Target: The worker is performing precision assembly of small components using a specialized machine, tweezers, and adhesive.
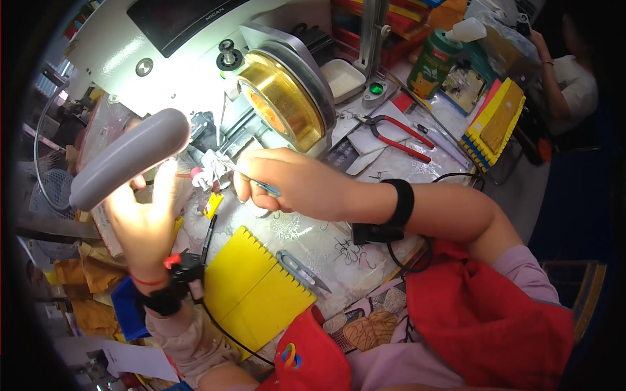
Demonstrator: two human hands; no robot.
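My right hand [297, 182] is closed in a pinch round a slim blue-grey tool [267, 188], perhaps tweezers. The tool's thin end points at a cluster of small white parts [210, 171] in front of the machine. My left hand [140, 218] is raised on the other side of the parts, its thumb upright and apart from the other fingers. A grey lamp head [130, 156] covers its fingertips, so I cannot see whether they hold anything. Beyond my right hand stands a wide gold-coloured roll [280, 98] on the brightly lit white machine [107, 36].
A small yellow block [212, 204], black pen [208, 239] and yellow toothed-edge sheet [257, 290] lie nearer me. A pointed blue-grey tool [303, 272] rests on the sheet's right edge. Farther right are red-handled pliers [407, 137] and a green bottle [432, 62]. Another person [567, 81] is at far right.
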